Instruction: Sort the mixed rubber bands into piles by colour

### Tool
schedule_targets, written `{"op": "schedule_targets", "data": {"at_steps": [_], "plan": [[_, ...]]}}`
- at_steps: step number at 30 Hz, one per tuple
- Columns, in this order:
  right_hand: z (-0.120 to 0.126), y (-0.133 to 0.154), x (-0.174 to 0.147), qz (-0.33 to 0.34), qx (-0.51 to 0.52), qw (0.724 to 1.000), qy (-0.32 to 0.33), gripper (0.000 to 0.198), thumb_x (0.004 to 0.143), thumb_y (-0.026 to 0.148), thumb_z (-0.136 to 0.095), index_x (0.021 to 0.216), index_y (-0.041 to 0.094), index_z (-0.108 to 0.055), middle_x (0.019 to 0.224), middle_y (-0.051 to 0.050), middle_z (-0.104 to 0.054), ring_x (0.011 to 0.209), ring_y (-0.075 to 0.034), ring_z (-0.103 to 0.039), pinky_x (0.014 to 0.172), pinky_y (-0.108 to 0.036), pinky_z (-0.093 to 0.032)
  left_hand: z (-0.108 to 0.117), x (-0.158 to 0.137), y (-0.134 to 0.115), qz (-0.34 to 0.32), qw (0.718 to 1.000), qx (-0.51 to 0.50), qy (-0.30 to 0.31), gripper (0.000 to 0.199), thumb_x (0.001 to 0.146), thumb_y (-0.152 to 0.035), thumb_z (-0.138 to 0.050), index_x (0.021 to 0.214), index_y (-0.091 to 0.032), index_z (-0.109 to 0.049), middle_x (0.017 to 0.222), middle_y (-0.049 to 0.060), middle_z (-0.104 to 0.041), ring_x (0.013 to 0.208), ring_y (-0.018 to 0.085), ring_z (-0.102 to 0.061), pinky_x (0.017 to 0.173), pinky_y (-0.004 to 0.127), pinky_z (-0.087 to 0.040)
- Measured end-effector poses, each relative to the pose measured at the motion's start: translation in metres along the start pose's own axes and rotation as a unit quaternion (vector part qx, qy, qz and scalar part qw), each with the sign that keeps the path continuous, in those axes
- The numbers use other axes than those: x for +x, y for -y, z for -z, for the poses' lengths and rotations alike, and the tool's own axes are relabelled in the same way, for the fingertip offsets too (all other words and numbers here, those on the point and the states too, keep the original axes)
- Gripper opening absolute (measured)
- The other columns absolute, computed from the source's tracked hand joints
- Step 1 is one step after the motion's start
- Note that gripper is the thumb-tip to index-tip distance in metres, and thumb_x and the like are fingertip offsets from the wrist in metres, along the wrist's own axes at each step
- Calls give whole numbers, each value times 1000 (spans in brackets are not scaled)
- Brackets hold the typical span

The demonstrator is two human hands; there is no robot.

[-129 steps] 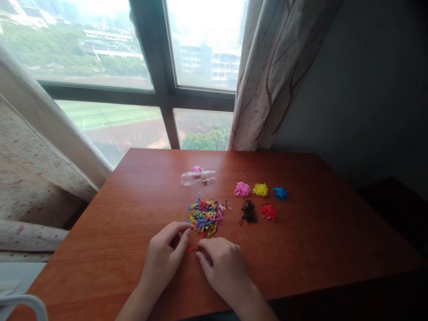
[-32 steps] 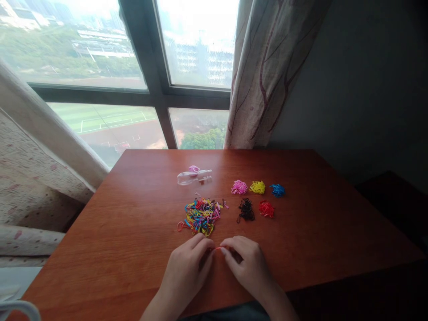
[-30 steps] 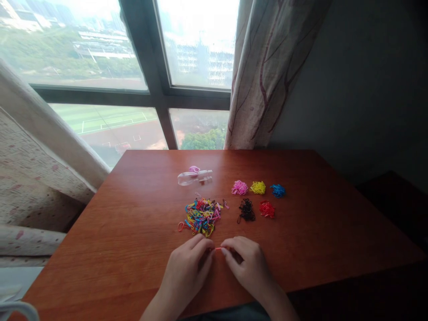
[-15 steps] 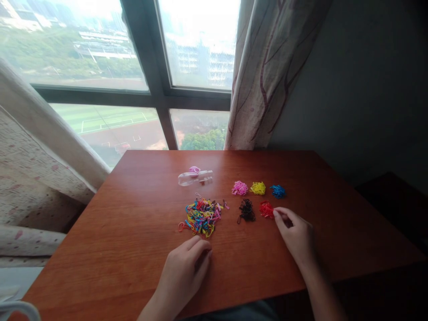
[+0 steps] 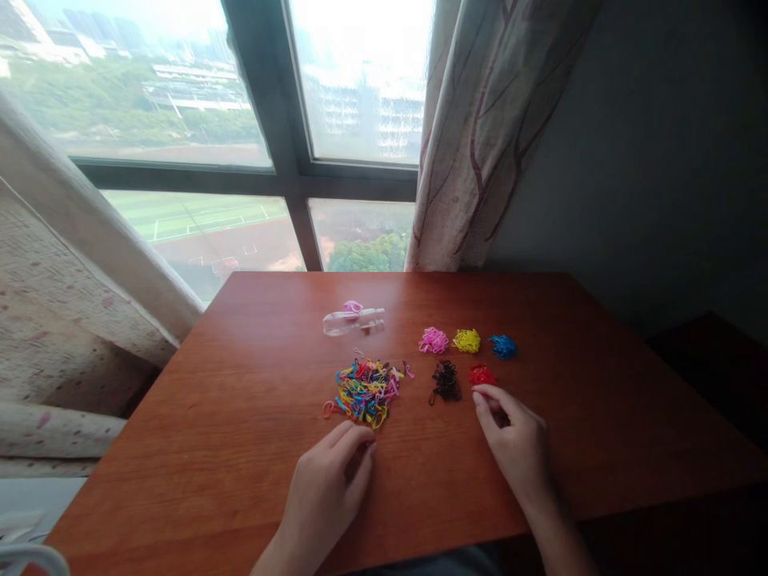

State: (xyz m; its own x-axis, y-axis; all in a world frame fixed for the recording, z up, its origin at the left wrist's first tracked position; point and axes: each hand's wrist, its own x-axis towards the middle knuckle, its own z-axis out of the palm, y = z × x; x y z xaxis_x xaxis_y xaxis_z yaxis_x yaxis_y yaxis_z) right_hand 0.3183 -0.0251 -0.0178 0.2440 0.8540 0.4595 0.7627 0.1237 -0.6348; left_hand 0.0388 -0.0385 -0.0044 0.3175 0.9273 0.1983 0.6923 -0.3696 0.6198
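Observation:
A mixed heap of small looped plastic pins (image 5: 366,390), like knitting stitch markers, lies in many colours on the wooden table. My left hand (image 5: 333,480) rests at its near edge, fingers curled and closed; anything in them is hidden. To the right, my right hand (image 5: 516,436) is closed in a pinch just at the near side of the red pile (image 5: 483,374), partly covering it. Whatever the pinch holds is too small to make out. Sorted piles lie around it: black (image 5: 445,382), pink (image 5: 433,340), yellow (image 5: 466,340) and blue (image 5: 502,346).
A clear plastic container (image 5: 342,322) lies behind the mixed heap with a pink ring-like part (image 5: 353,306) on it. The table (image 5: 210,432) ends at a window (image 5: 360,88), with curtains (image 5: 480,144) to either side. A white curved object (image 5: 33,556) shows at bottom left.
My right hand has shifted left and toward me, from the right side of the red pile to its near side. My left hand stays almost in place; the view has tilted slightly.

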Motion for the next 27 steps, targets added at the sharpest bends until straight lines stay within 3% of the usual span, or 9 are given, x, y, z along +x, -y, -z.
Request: {"op": "schedule_targets", "data": {"at_steps": [4, 8, 19, 27], "plan": [[-11, 16, -17, 30, 42, 996, 71, 20, 94, 30, -54, 90, 20, -71, 79, -3, -73, 65, -16, -68, 62, -24, -53, 7, 12, 3, 26, 998, 25, -45, 13, 93, -25, -50, 90, -24, -62, 81, -1, -66, 67, 13, -62, 62, 22, -46], [-17, 17, -23, 45, 40, 991, 115, 21, 95, 28, -51, 91, 21, -71, 83, -5, -74, 70, -18, -69, 66, -26, -55, 13, 25, 4, 31, 995, 83, -43, 13, 92, -25, -51, 97, -25, -63, 87, -1, -68, 72, 15, -66, 59, 22, -46], [-17, 15, -23, 48, 34, 988, 140, 22, 96, 27, -49, 92, 21, -69, 86, -6, -73, 75, -19, -70, 69, -28, -54, 10, 32, 5, 14, 985, 171, -20, 16, 92, -24, -52, 104, -26, -63, 101, 0, -71, 80, 18, -70, 64, 26, -48], [-17, 15, -22, 60, 31, 989, 131, 22, 95, 27, -49, 91, 21, -71, 85, -6, -74, 74, -19, -70, 68, -28, -55, 13, 26, 5, 32, 990, 137, -21, 13, 92, -25, -51, 94, -25, -63, 87, -1, -68, 69, 15, -65, 59, 24, -43]]}}
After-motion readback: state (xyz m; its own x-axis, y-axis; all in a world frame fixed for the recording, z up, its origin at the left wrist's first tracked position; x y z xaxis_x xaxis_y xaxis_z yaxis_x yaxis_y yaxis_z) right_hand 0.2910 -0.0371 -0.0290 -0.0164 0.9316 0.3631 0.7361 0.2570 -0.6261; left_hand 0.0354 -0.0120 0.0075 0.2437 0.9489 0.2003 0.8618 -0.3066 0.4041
